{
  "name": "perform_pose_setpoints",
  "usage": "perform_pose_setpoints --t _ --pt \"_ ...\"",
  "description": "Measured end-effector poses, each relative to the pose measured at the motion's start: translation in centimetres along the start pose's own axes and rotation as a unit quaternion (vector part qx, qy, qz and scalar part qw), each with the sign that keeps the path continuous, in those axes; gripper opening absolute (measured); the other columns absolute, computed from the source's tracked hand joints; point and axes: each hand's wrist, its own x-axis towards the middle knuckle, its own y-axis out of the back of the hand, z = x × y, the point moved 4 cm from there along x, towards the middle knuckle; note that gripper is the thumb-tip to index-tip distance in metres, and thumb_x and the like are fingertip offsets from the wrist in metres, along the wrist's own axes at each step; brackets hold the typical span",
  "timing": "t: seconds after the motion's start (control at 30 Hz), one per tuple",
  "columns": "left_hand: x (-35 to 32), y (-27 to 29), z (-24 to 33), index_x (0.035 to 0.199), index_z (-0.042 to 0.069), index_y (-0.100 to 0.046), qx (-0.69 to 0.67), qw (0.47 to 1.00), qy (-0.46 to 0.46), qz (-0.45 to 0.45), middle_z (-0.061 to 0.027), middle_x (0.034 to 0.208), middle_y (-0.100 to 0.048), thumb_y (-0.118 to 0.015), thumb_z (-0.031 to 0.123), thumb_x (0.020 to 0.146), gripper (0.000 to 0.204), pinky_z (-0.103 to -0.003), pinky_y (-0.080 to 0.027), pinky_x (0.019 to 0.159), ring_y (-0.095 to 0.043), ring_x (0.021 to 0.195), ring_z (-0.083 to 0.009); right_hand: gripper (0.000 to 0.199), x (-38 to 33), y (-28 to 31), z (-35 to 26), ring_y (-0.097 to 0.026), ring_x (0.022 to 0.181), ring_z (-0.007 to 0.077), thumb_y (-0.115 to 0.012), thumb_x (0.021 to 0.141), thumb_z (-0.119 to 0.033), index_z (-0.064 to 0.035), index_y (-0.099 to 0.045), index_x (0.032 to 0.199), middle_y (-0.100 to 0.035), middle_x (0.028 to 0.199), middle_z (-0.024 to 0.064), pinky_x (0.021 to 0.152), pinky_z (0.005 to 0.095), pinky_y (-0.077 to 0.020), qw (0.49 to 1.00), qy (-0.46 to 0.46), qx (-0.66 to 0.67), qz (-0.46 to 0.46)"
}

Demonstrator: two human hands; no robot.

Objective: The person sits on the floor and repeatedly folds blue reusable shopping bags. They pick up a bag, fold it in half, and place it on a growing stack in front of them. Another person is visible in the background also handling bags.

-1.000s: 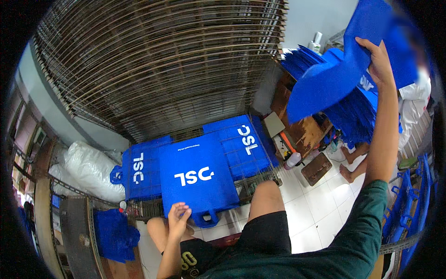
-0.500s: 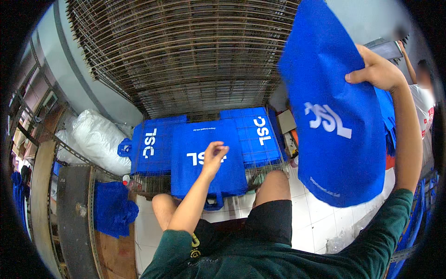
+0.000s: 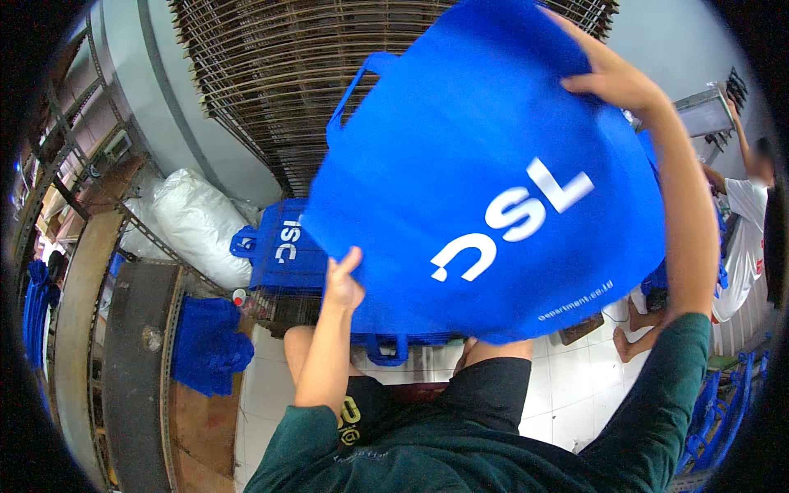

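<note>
While the blue bag [image 3: 493, 181] fills the middle of the head view, we see it held up between both hands, its white lettering facing us and one loop handle sticking out at its 10 o'clock corner. The right hand [image 3: 612, 82] grips the bag's upper edge at 1 o'clock, fingers folded over the cloth. The left hand [image 3: 343, 283] pinches the bag's lower left edge at 8 o'clock; its fingers seem closed on the fabric, though blur leaves the hold unclear. Behind the bag, at 9 o'clock, a stack of blue bags [image 3: 283, 246] lies on a wire rack [image 3: 271, 304]. A white sack [image 3: 201, 226] rests farther out at 9 o'clock, and a blue pile [image 3: 209, 345] sits at 8 o'clock. Another person [image 3: 744, 238] in white stands at 3 o'clock.
</note>
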Motion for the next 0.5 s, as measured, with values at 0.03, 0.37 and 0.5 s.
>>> perform_pose_setpoints --t 0.03,0.37,0.5 --pt "-0.8 -1.3 3.0 0.13 0.007 -0.039 0.034 0.998 -0.045 -0.006 -0.0102 0.123 -0.051 -0.058 0.024 0.083 0.054 -0.045 -0.038 0.096 -0.049 0.111 -0.0291 0.085 1.4 -1.5 0.0 -0.037 0.127 0.0247 -0.066 0.072 -0.014 -0.0149 -0.019 0.143 -0.039 0.137 0.0161 0.105 0.035 -0.0288 0.995 0.001 -0.086 0.052" --pt "1.8 -1.7 16.8 0.114 0.001 -0.048 0.205 0.958 -0.1 0.173 -0.0116 0.104 -0.059 -0.048 0.029 0.093 0.035 -0.036 -0.049 0.08 -0.06 0.09 -0.0224 0.056 0.0 -21.3 -5.1 -0.062 0.082 0.0241 -0.068 0.072 -0.036 -0.0131 -0.054 0.121 -0.064 0.093 0.012 0.073 0.0363 -0.0497 0.985 -0.118 0.097 0.079" --pt "1.9 0.5 18.6 0.11 0.003 -0.049 0.133 0.966 -0.115 0.191 -0.0126 0.103 -0.059 -0.048 0.029 0.093 0.031 -0.038 -0.05 0.081 -0.06 0.091 -0.0244 0.045 -12.5 -34.8 -7.1 -0.059 0.071 0.0159 -0.066 0.081 -0.029 -0.0018 -0.054 0.115 -0.063 0.087 0.0068 0.063 0.0305 -0.0491 0.892 -0.261 0.364 0.056"
